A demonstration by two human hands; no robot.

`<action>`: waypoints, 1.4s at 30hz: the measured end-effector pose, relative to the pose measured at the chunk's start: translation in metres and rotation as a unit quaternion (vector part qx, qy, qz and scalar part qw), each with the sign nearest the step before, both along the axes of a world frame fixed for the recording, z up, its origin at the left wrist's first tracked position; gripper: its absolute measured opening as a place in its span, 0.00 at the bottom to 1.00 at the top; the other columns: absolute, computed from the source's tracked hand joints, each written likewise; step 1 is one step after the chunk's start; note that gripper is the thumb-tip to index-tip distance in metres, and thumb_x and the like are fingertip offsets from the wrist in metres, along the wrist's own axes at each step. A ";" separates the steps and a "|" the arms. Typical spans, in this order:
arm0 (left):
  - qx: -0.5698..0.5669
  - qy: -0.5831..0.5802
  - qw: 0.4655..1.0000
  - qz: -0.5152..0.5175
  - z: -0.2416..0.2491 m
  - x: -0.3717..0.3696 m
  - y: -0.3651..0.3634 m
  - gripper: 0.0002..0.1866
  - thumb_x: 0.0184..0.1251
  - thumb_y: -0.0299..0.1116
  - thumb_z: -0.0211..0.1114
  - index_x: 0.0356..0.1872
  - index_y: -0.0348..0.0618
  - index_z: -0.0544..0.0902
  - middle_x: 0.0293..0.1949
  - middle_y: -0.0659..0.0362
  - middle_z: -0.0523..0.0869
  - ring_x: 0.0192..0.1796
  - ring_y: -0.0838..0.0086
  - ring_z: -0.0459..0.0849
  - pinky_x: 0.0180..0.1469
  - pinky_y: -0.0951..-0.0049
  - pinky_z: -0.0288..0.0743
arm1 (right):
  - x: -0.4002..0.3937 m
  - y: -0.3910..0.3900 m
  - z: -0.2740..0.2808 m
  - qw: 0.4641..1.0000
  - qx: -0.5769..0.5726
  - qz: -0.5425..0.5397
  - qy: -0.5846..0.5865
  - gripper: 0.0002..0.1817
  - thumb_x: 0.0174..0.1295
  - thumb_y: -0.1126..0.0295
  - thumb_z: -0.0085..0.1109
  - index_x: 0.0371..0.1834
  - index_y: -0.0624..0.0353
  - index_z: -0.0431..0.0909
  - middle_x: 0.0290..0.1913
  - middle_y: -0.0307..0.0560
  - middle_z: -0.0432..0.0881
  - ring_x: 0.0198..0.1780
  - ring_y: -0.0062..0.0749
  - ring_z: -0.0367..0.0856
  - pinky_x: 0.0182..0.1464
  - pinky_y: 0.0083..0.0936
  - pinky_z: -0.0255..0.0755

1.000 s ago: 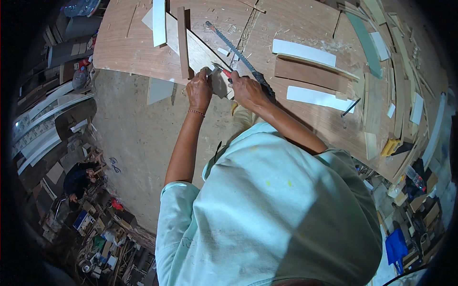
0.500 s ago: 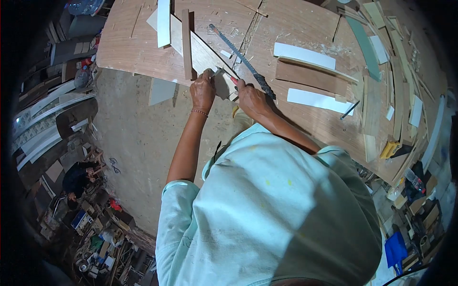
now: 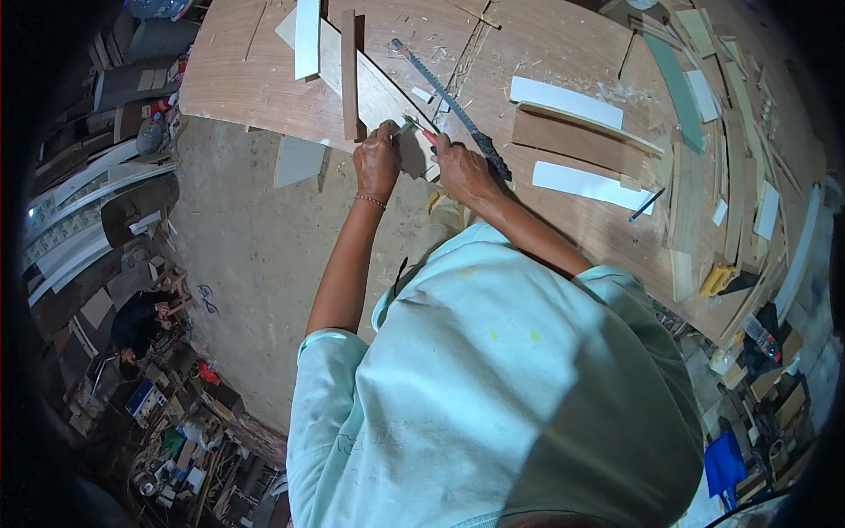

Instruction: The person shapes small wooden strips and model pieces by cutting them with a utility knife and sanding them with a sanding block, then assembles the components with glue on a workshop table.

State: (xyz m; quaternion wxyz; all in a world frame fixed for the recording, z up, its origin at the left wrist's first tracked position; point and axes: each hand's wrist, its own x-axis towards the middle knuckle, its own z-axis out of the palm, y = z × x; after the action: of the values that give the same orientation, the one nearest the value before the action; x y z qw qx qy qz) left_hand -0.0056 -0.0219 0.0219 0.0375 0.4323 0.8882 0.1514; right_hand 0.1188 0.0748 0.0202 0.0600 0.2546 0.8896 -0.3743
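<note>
My right hand (image 3: 465, 169) is closed around a red-handled tool (image 3: 429, 135), whose narrow metal end points up and left; its exact kind is too small to tell. Close by on the left, my left hand (image 3: 378, 163) pinches a small pale piece (image 3: 401, 128) at the tool's tip. Both hands are over the near end of a light wooden board (image 3: 380, 95) at the table's edge. A brown wood strip (image 3: 349, 79) lies across this board, just beyond my left hand. Right of the board rests a saw (image 3: 447, 99) with a dark wrapped handle.
White strips (image 3: 568, 102) and a brown board (image 3: 576, 143) lie on the wooden table (image 3: 255, 97). Wood offcuts and a yellow-handled tool (image 3: 717, 280) crowd its right side. A person (image 3: 141, 321) sits at lower left, among clutter on the floor.
The red-handled tool's metal end has shifted slightly up and left, showing more clearly near my left fingers. Both hands stay nearly in place; the whole view has tilted slightly.
</note>
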 end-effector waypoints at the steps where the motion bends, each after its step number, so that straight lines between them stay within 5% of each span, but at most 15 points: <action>1: -0.001 0.004 1.000 0.002 0.001 -0.001 0.001 0.09 0.49 0.26 0.57 0.35 0.43 0.75 0.27 0.51 0.80 0.28 0.59 0.79 0.27 0.64 0.72 | 0.002 -0.002 -0.003 1.000 0.005 -0.009 0.003 0.09 0.57 0.71 0.39 0.35 0.66 0.61 0.25 0.65 0.75 0.31 0.56 0.76 0.31 0.42 0.70; 11: 0.016 0.007 1.000 -0.003 -0.005 -0.003 -0.001 0.08 0.50 0.26 0.55 0.34 0.43 0.75 0.26 0.51 0.79 0.27 0.59 0.79 0.28 0.64 0.72 | 0.007 -0.006 0.024 0.999 -0.027 -0.032 0.024 0.11 0.58 0.69 0.43 0.37 0.67 0.61 0.29 0.66 0.75 0.32 0.56 0.76 0.34 0.44 0.69; 18: 0.025 -0.001 1.000 0.007 -0.002 -0.004 0.002 0.10 0.48 0.25 0.56 0.35 0.42 0.75 0.27 0.50 0.79 0.28 0.59 0.79 0.29 0.64 0.72 | 0.008 -0.008 -0.006 1.000 0.009 -0.026 0.010 0.12 0.59 0.68 0.41 0.38 0.68 0.62 0.26 0.65 0.75 0.32 0.56 0.76 0.33 0.44 0.69; 23: 0.065 -0.040 0.996 0.041 0.009 -0.008 -0.002 0.10 0.47 0.26 0.59 0.35 0.42 0.77 0.28 0.50 0.80 0.30 0.60 0.80 0.30 0.67 0.72 | 0.003 0.006 0.002 0.991 -0.084 -0.094 0.048 0.18 0.52 0.63 0.55 0.34 0.69 0.66 0.25 0.63 0.75 0.32 0.56 0.76 0.34 0.43 0.68; 24: 0.061 -0.117 0.989 0.064 0.016 -0.010 -0.003 0.10 0.47 0.26 0.61 0.34 0.41 0.78 0.27 0.50 0.80 0.30 0.61 0.80 0.31 0.68 0.73 | -0.002 0.012 0.002 0.986 -0.086 -0.126 0.068 0.22 0.44 0.59 0.63 0.32 0.68 0.69 0.25 0.61 0.75 0.31 0.55 0.75 0.33 0.40 0.68; 26: 0.062 -0.236 0.966 0.087 0.025 -0.012 -0.006 0.12 0.47 0.27 0.64 0.36 0.39 0.78 0.27 0.51 0.81 0.31 0.66 0.81 0.34 0.72 0.73 | -0.010 0.025 0.003 0.981 -0.126 -0.125 0.084 0.22 0.44 0.59 0.64 0.31 0.66 0.70 0.25 0.59 0.75 0.30 0.53 0.75 0.32 0.38 0.67; 28: 0.074 -0.275 0.957 0.062 0.028 -0.015 -0.008 0.13 0.47 0.26 0.63 0.37 0.38 0.78 0.28 0.51 0.82 0.33 0.67 0.82 0.35 0.73 0.73 | -0.018 0.034 0.020 0.955 -0.250 -0.136 0.079 0.21 0.41 0.59 0.66 0.29 0.64 0.72 0.23 0.54 0.75 0.27 0.45 0.75 0.31 0.33 0.67; 36: 0.093 -0.482 0.870 0.046 0.033 -0.022 -0.011 0.12 0.50 0.22 0.61 0.38 0.33 0.77 0.32 0.56 0.82 0.32 0.78 0.78 0.36 0.77 0.73 | -0.031 0.031 0.017 0.959 -0.245 -0.062 0.125 0.18 0.41 0.62 0.65 0.30 0.65 0.73 0.20 0.48 0.74 0.24 0.32 0.75 0.30 0.28 0.68; 39: 0.141 -0.522 0.837 0.077 0.020 -0.018 -0.014 0.15 0.49 0.24 0.62 0.40 0.33 0.76 0.33 0.56 0.80 0.32 0.75 0.78 0.37 0.76 0.72 | -0.034 0.030 0.017 0.950 -0.285 -0.081 0.094 0.15 0.41 0.64 0.64 0.25 0.65 0.73 0.17 0.44 0.73 0.19 0.26 0.73 0.23 0.25 0.67; 40: 0.142 -0.522 0.838 0.078 0.022 -0.015 -0.014 0.15 0.49 0.24 0.62 0.40 0.33 0.76 0.33 0.56 0.80 0.32 0.75 0.78 0.37 0.76 0.72 | -0.036 0.027 0.012 0.924 -0.345 -0.132 0.103 0.14 0.40 0.66 0.63 0.23 0.64 0.72 0.16 0.42 0.72 0.17 0.23 0.71 0.19 0.23 0.66; 42: 0.095 -0.248 0.964 0.029 0.029 0.001 -0.012 0.22 0.46 0.27 0.64 0.46 0.35 0.72 0.38 0.53 0.77 0.37 0.67 0.77 0.40 0.73 0.72 | -0.039 0.022 0.005 0.890 -0.403 -0.182 0.111 0.12 0.40 0.67 0.63 0.21 0.63 0.72 0.15 0.40 0.71 0.15 0.20 0.69 0.16 0.21 0.64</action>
State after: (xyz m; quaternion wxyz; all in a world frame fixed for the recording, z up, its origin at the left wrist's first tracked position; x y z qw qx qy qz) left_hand -0.0049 -0.0340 0.0513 0.2107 0.3571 0.8449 0.3380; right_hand 0.0803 0.0972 0.0249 -0.0105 0.3229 0.6012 -0.7309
